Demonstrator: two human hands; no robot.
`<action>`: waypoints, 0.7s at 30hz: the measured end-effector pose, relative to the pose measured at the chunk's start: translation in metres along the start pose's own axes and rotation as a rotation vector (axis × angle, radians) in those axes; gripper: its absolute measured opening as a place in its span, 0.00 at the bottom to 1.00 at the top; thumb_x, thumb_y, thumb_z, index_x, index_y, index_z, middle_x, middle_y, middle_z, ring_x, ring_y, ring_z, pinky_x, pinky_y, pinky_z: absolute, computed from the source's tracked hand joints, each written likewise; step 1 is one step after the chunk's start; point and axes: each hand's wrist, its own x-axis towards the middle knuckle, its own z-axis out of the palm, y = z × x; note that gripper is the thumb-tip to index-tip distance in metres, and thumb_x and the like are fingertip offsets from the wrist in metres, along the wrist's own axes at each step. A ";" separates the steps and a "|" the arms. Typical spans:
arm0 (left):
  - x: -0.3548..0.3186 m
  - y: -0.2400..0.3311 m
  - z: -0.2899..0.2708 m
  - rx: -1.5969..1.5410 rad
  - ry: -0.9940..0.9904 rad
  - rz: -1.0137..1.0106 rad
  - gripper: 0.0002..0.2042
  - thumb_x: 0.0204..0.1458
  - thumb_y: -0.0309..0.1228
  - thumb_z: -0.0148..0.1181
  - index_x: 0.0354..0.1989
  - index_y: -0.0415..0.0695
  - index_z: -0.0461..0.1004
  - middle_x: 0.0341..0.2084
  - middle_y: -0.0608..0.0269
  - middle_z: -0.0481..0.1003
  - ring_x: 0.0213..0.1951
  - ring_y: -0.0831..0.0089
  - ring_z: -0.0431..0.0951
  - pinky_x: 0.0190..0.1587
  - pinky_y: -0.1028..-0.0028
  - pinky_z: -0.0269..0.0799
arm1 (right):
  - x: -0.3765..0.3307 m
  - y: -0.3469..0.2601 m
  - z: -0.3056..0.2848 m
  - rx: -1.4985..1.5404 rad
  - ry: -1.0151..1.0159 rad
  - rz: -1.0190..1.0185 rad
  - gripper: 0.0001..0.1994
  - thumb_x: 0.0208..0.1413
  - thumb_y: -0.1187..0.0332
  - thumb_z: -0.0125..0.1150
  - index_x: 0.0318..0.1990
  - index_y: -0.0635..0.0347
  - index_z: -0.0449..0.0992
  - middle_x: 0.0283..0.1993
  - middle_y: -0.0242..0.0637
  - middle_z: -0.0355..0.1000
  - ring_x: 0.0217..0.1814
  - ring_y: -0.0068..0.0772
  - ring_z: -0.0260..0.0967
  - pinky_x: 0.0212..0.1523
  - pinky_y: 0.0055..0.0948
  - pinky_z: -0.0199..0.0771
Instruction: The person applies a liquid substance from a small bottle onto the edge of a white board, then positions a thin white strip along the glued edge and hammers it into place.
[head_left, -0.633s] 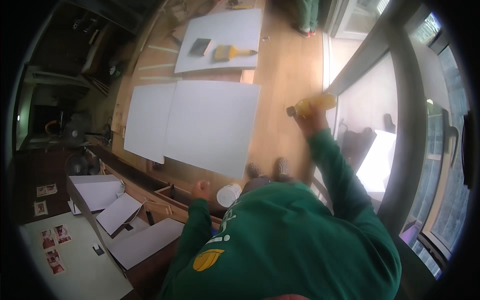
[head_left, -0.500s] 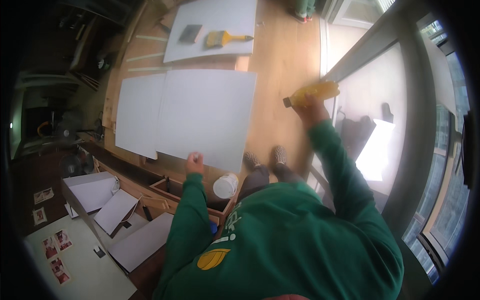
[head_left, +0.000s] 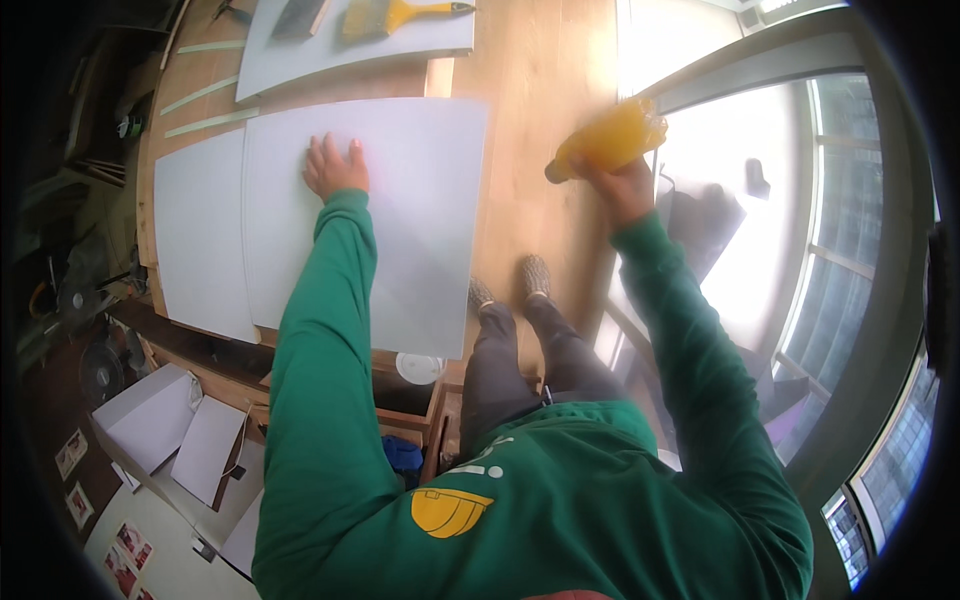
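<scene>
My left hand (head_left: 336, 168) rests with spread fingers on a large white board (head_left: 425, 220). It holds nothing. In my right hand (head_left: 624, 190) is a plastic bottle of yellow liquid (head_left: 612, 138), gripped near its middle and tilted, the capped end lower and to the left. A second white panel (head_left: 200, 230) lies along the board's left edge. Farther back, a yellow paintbrush (head_left: 385, 18) and a dark block (head_left: 298, 16) lie on another white panel (head_left: 345, 52).
Below the board's front edge, a white tub (head_left: 420, 367) stands by wooden drawers (head_left: 400, 395). White box-like panels (head_left: 150, 410) are at the lower left. Light wooden floor (head_left: 540, 75) runs between the board and the window frame (head_left: 745, 75) on the right.
My left hand has gone from closed near the board's front edge to spread flat farther in on the board. The bottle remains in my right hand. The view has shifted.
</scene>
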 end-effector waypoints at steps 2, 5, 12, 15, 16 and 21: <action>0.005 -0.007 0.007 0.057 -0.086 -0.072 0.32 0.60 0.54 0.50 0.68 0.49 0.62 0.71 0.52 0.54 0.72 0.56 0.51 0.72 0.47 0.42 | 0.013 0.009 0.006 -0.019 0.016 0.019 0.21 0.51 0.71 0.74 0.50 0.66 0.72 0.46 0.38 0.77 0.47 0.30 0.75 0.50 0.30 0.75; -0.004 0.005 0.015 0.092 -0.160 -0.096 0.33 0.61 0.57 0.45 0.70 0.52 0.58 0.73 0.57 0.51 0.73 0.58 0.48 0.73 0.48 0.39 | 0.028 0.027 0.012 0.019 0.070 0.076 0.22 0.51 0.70 0.74 0.50 0.66 0.72 0.47 0.39 0.76 0.48 0.32 0.76 0.50 0.32 0.77; -0.002 0.003 0.016 0.092 -0.124 -0.085 0.32 0.62 0.57 0.45 0.70 0.53 0.60 0.72 0.58 0.54 0.73 0.59 0.49 0.72 0.49 0.40 | 0.064 0.083 0.028 0.408 0.120 0.134 0.18 0.53 0.72 0.71 0.50 0.66 0.71 0.47 0.42 0.75 0.49 0.40 0.77 0.53 0.41 0.82; -0.002 0.001 0.016 0.079 -0.110 -0.074 0.32 0.61 0.56 0.47 0.70 0.52 0.60 0.72 0.58 0.54 0.73 0.59 0.50 0.72 0.50 0.40 | 0.074 0.095 0.030 0.478 0.147 0.138 0.18 0.55 0.72 0.69 0.50 0.67 0.70 0.47 0.43 0.75 0.50 0.42 0.77 0.53 0.44 0.83; -0.002 0.002 0.016 0.064 -0.105 -0.070 0.32 0.61 0.56 0.47 0.70 0.52 0.60 0.72 0.58 0.54 0.73 0.59 0.50 0.72 0.50 0.40 | 0.077 0.097 0.030 0.516 0.149 0.133 0.18 0.56 0.71 0.68 0.50 0.69 0.70 0.47 0.44 0.74 0.50 0.43 0.77 0.52 0.45 0.83; -0.002 0.005 0.015 0.063 -0.110 -0.078 0.31 0.62 0.55 0.47 0.70 0.52 0.61 0.72 0.58 0.55 0.73 0.58 0.50 0.73 0.51 0.39 | 0.088 0.110 0.026 0.554 0.201 0.176 0.19 0.58 0.70 0.65 0.52 0.72 0.68 0.48 0.48 0.73 0.51 0.46 0.77 0.52 0.46 0.83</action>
